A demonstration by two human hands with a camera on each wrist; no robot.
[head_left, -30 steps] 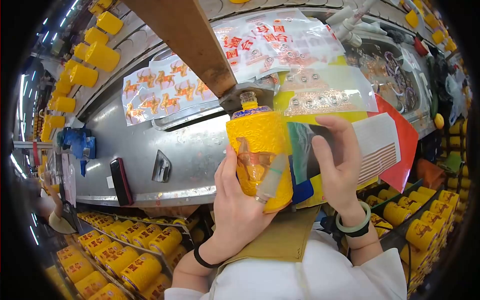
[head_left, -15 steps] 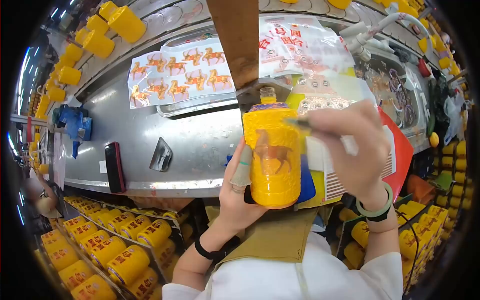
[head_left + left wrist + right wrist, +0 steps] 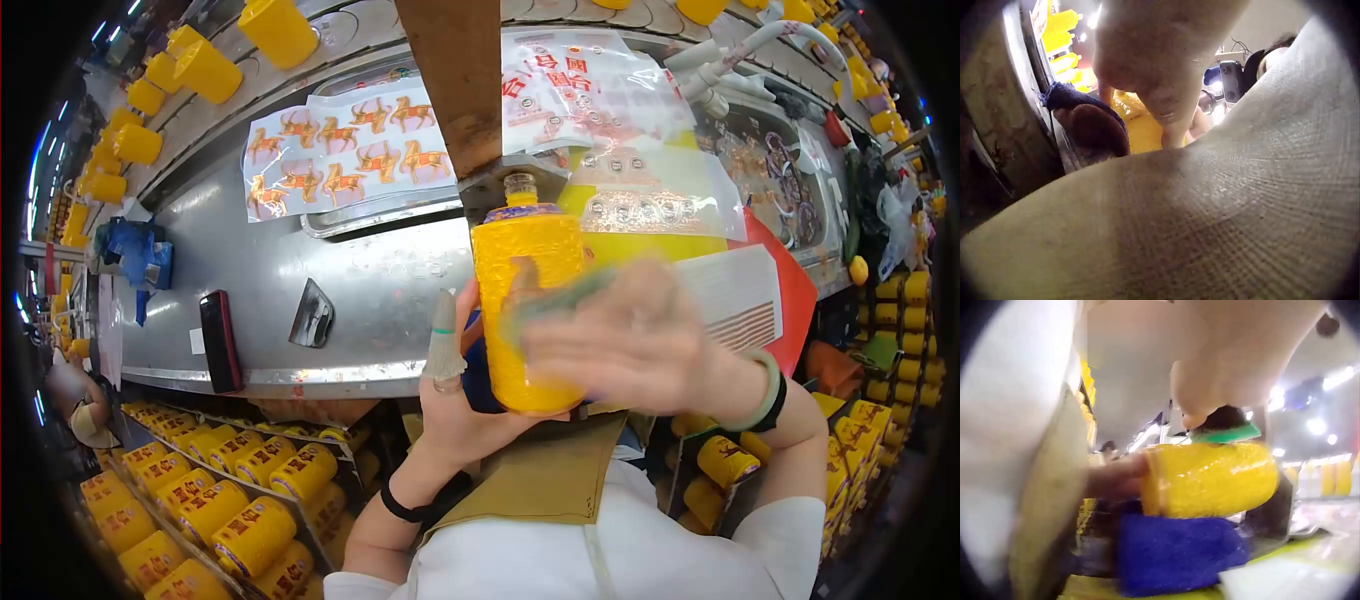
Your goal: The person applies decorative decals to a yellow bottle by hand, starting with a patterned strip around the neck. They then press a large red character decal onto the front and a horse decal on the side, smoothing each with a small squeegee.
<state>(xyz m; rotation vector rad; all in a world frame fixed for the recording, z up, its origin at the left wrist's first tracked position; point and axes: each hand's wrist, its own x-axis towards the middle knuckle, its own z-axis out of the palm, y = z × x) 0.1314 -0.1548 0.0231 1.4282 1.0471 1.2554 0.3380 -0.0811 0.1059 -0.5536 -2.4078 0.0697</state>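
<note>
A yellow textured bottle with a clear neck stands below a wooden beam in the head view, its horse picture partly covered. My left hand grips its lower left side, a pale sleeve with a green band on one raised finger. Over the bottle's front, my right hand is blurred and pinches a dark pad with a green edge, held against the bottle in the right wrist view. Blue cloth lies beneath or behind the bottle. The left wrist view shows the bottle partly behind skin.
A horse sticker sheet lies on the tray at back left. The metal table carries a phone and a small dark-and-clear piece. Red-printed sheets lie right of the wooden beam. Crates of yellow bottles stand below.
My right hand has come from the right onto the bottle's front with the green-edged pad. The raised left finger has moved away from the bottle's front to its left side.
</note>
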